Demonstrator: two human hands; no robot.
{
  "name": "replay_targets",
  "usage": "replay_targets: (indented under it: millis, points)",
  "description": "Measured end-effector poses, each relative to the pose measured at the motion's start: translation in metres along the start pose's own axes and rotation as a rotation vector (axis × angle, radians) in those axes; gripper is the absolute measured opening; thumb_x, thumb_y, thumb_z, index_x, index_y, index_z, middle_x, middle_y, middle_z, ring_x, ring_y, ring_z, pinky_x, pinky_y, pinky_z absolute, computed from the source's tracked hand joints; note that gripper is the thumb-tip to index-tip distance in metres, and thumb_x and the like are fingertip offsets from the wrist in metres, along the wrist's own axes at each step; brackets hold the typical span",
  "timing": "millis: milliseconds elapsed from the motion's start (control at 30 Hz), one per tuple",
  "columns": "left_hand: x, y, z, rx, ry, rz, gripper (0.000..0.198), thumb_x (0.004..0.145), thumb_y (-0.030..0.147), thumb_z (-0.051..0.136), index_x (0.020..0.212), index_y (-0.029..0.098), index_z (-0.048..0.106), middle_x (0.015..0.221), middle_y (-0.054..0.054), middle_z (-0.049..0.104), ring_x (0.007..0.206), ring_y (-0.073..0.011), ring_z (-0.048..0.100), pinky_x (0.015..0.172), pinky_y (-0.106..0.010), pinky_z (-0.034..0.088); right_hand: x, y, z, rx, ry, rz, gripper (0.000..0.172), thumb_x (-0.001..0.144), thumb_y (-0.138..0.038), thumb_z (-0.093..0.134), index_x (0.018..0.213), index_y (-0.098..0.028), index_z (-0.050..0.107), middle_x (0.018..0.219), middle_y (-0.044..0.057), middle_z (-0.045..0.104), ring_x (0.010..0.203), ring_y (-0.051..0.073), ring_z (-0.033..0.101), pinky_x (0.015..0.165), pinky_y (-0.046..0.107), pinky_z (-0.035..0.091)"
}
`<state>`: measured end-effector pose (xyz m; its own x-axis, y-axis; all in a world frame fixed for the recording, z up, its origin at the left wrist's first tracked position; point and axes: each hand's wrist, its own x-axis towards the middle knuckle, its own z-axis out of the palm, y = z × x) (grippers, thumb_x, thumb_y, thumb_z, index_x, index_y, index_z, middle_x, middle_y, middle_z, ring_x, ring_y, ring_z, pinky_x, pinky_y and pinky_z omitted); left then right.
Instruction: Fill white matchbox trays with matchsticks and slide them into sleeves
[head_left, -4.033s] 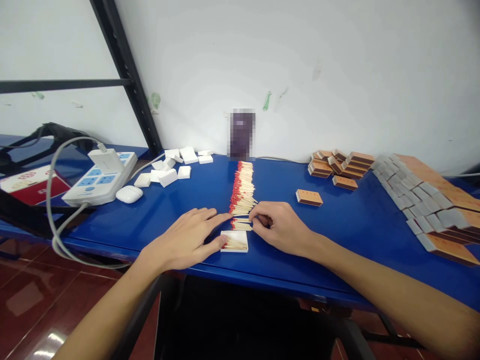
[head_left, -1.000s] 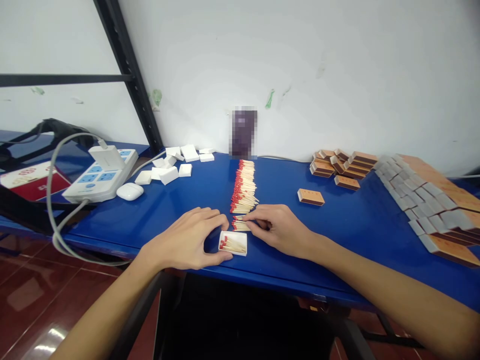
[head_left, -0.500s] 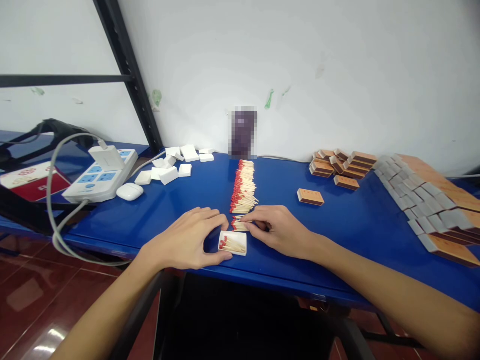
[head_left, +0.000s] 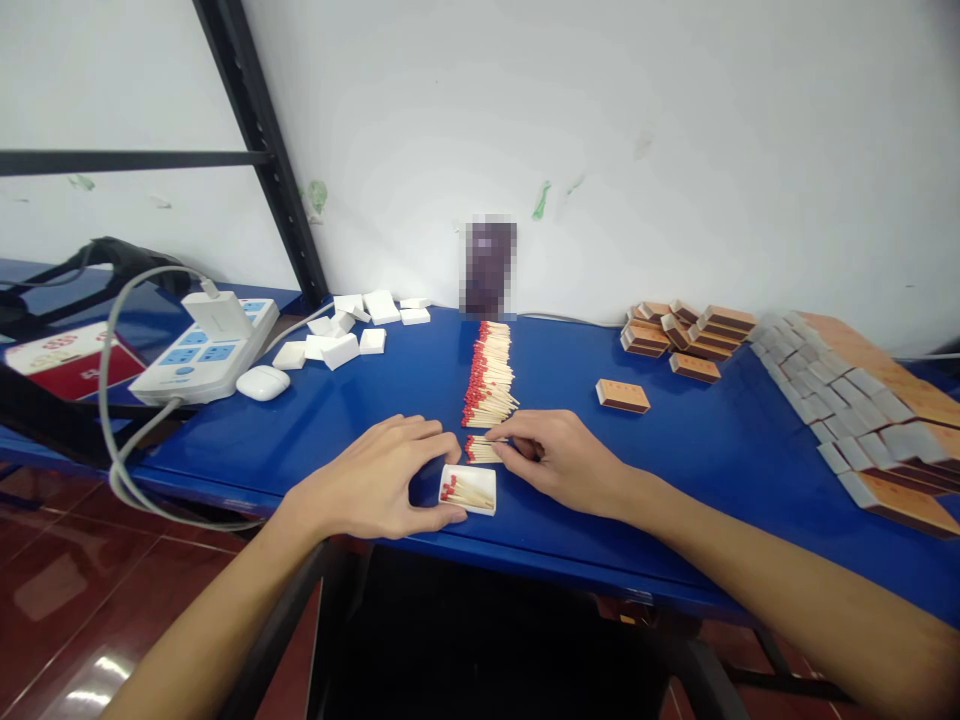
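Observation:
My left hand [head_left: 390,478] is curved around a small white matchbox tray [head_left: 480,508], thumb at its near edge and index finger at its far left corner. Several red-headed matches [head_left: 469,493] lie inside the tray, heads to the left. Just beyond it, my right hand [head_left: 559,450] has thumb and index finger closed at the stick ends of a small row of matches [head_left: 480,449] on the table. How many matches the fingertips grip is hidden. A longer heap of matches [head_left: 491,375] stretches away behind that row, red heads to the left.
White trays [head_left: 341,350] lie scattered at the back left, near a white earphone case [head_left: 262,382] and a power strip [head_left: 202,355]. One matchbox [head_left: 622,395] sits right of the heap. Stacked matchboxes [head_left: 900,430] fill the right side. A pixelated dark object [head_left: 489,268] leans against the wall.
Both hands stay nearly in place. The right fingertips have shifted slightly over the small row of matches, and the whole view has moved a little.

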<state>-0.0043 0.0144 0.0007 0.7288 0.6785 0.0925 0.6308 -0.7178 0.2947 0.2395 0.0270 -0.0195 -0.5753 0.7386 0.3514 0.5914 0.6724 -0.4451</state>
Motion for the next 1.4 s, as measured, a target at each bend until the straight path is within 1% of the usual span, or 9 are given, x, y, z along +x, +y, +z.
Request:
replay_targets:
  millis: [100, 233, 500, 767, 867, 1033, 1233, 1333, 1400]
  points:
    - [-0.001, -0.001, 0.0, -0.012, 0.006, 0.033, 0.036, 0.083, 0.056, 0.064, 0.093, 0.021, 0.057, 0.086, 0.001, 0.056, 0.081, -0.0192, 0.053, 0.085, -0.035, 0.038, -0.001, -0.001, -0.002, -0.01, 0.005, 0.006, 0.021, 0.092, -0.025, 0.055, 0.098, -0.015, 0.072, 0.058, -0.004, 0.051, 0.052, 0.009, 0.043, 0.056, 0.023, 0.036]
    - [-0.001, -0.001, 0.001, -0.019, 0.013, 0.046, 0.037, 0.082, 0.056, 0.065, 0.093, 0.021, 0.057, 0.086, 0.002, 0.057, 0.08, -0.0188, 0.054, 0.087, -0.036, 0.038, -0.002, -0.004, -0.003, -0.066, -0.01, -0.005, 0.022, 0.088, -0.026, 0.06, 0.101, -0.013, 0.071, 0.063, -0.003, 0.054, 0.054, 0.01, 0.044, 0.058, 0.024, 0.036]
    - [0.0, -0.002, 0.0, -0.044, -0.006, 0.027, 0.044, 0.08, 0.063, 0.066, 0.091, 0.021, 0.056, 0.082, 0.002, 0.055, 0.076, -0.0179, 0.051, 0.083, -0.035, 0.038, 0.001, -0.007, -0.005, -0.024, -0.052, 0.006, 0.014, 0.088, -0.023, 0.062, 0.089, -0.017, 0.075, 0.061, -0.003, 0.053, 0.056, 0.009, 0.047, 0.058, 0.023, 0.036]
    - [0.0, -0.002, 0.001, -0.055, 0.015, 0.044, 0.043, 0.081, 0.062, 0.064, 0.093, 0.021, 0.056, 0.077, 0.003, 0.052, 0.07, -0.0161, 0.049, 0.078, -0.033, 0.039, 0.001, -0.008, -0.007, -0.066, -0.123, 0.041, 0.015, 0.092, -0.023, 0.059, 0.086, -0.018, 0.072, 0.066, -0.002, 0.056, 0.062, 0.011, 0.049, 0.061, 0.025, 0.035]
    - [0.001, -0.001, 0.0, -0.052, 0.002, 0.04, 0.043, 0.081, 0.062, 0.064, 0.09, 0.021, 0.056, 0.076, 0.003, 0.052, 0.069, -0.016, 0.048, 0.076, -0.033, 0.038, 0.0, -0.007, -0.006, -0.088, -0.147, 0.053, 0.015, 0.095, -0.025, 0.055, 0.09, -0.018, 0.068, 0.074, 0.0, 0.06, 0.067, 0.013, 0.051, 0.067, 0.027, 0.035]
    - [0.002, 0.0, -0.001, -0.03, 0.0, 0.039, 0.042, 0.083, 0.061, 0.062, 0.09, 0.021, 0.057, 0.076, 0.002, 0.053, 0.069, -0.0168, 0.048, 0.073, -0.032, 0.036, -0.003, -0.007, -0.003, -0.085, -0.156, 0.001, 0.019, 0.102, -0.025, 0.043, 0.094, -0.018, 0.059, 0.088, 0.002, 0.065, 0.078, 0.015, 0.056, 0.081, 0.034, 0.034]
    - [0.003, 0.001, 0.001, 0.013, 0.016, 0.002, 0.041, 0.084, 0.061, 0.061, 0.091, 0.021, 0.057, 0.075, 0.002, 0.053, 0.071, -0.0187, 0.05, 0.069, -0.031, 0.035, -0.001, -0.007, -0.002, -0.087, -0.098, 0.003, 0.019, 0.102, -0.026, 0.041, 0.092, -0.017, 0.055, 0.09, 0.003, 0.064, 0.077, 0.015, 0.054, 0.076, 0.032, 0.036]
    - [0.002, 0.001, 0.002, 0.034, 0.03, -0.014, 0.041, 0.084, 0.062, 0.061, 0.089, 0.021, 0.056, 0.073, 0.002, 0.053, 0.071, -0.0195, 0.05, 0.068, -0.031, 0.034, -0.002, -0.014, -0.005, -0.014, -0.022, -0.025, 0.017, 0.1, -0.026, 0.045, 0.091, -0.017, 0.056, 0.083, 0.002, 0.062, 0.07, 0.013, 0.051, 0.069, 0.028, 0.037]
    - [0.002, 0.001, 0.002, 0.035, 0.031, -0.02, 0.041, 0.084, 0.062, 0.061, 0.089, 0.021, 0.055, 0.074, 0.002, 0.053, 0.071, -0.0196, 0.05, 0.068, -0.031, 0.034, -0.003, -0.021, -0.005, 0.033, -0.009, -0.055, 0.015, 0.097, -0.025, 0.049, 0.089, -0.017, 0.058, 0.078, 0.001, 0.06, 0.064, 0.012, 0.048, 0.064, 0.025, 0.037]
